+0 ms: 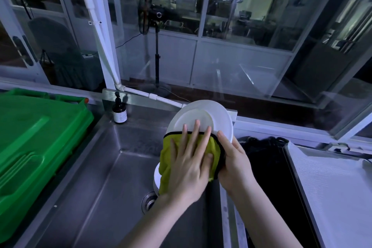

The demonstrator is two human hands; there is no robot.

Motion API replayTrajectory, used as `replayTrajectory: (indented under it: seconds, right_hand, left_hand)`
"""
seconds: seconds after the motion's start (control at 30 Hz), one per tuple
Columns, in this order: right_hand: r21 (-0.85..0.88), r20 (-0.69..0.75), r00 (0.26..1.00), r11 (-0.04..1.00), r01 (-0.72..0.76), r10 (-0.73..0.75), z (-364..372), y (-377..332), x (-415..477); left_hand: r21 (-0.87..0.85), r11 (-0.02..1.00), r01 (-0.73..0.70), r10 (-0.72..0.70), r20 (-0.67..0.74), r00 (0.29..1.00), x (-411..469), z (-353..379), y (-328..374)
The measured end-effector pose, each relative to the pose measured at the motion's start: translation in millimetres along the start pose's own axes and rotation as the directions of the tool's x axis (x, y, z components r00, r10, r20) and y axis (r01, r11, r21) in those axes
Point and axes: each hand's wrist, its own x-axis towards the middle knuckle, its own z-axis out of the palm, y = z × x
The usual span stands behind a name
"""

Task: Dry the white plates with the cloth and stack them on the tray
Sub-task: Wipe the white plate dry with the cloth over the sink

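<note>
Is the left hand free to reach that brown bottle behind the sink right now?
Probably yes: nothing stands between the left hand and the brown bottle, only open sink. But it presses the cloth on the plate, so it must let go first.

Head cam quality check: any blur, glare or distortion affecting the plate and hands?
Head view: dim, blue cast; the white plate is brightest, rim readable. Head view: left hand slightly motion-smeared on the cloth; right hand sharper. Head view: wide-angle bends the window frames; reflections on the glass, not on the plate.

Dim bluish light, bowed edges
</note>
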Motion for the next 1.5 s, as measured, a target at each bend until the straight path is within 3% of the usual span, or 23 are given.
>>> replayTrajectory:
  seconds: [0.27, 0.47, 0.7, 0.97, 1.1, 1.27, 1.4, 1.5]
  right_hand:
    - [-0.03, 0.051, 0.999, 1.0, 0.005, -0.004, 1, 8, -3]
    - [-0.09, 0.063, 0.997, 0.995, 0.051, -0.045, -5, -8, -5]
    - [-0.072, 0.083, 0.996, 0.997, 0.017, -0.011, -5, -6, -2]
    - [-0.156, 0.103, 0.995, 0.987, 0.02, -0.004, -7, -5, -6]
    - [-0.105, 0.117, 0.993, 0.994, 0.031, -0.018, -11, -15, -5]
    - [-0.105, 0.112, 0.994, 0.994, 0.013, -0.001, -9, 2, -5]
    - [-0.147, 0.113, 0.994, 0.989, 0.006, 0.011, -7, 13, -11]
    - [-0.216, 0.132, 0.991, 0.976, 0.002, 0.027, -8, 13, -15]
  left_hand:
    - [-0.056, 0.998, 0.039, -0.029, 0.165, 0.986, 51, -11, -13]
    - [-0.022, 0.993, 0.114, -0.11, 0.131, 0.985, 67, -21, -44]
    - [0.004, 1.0, 0.007, -0.008, 0.181, 0.983, 35, -19, -5]
    - [-0.088, 0.99, 0.113, -0.105, 0.097, 0.99, 75, -26, -35]
    - [0.013, 1.0, 0.006, -0.007, 0.107, 0.994, 36, -28, -19]
    - [0.003, 0.999, -0.037, 0.035, 0.179, 0.983, 19, -28, -5]
    - [-0.051, 0.994, -0.1, 0.105, 0.121, 0.987, 43, -31, -18]
    - [-0.149, 0.987, -0.057, 0.059, 0.009, 0.998, 66, -31, -30]
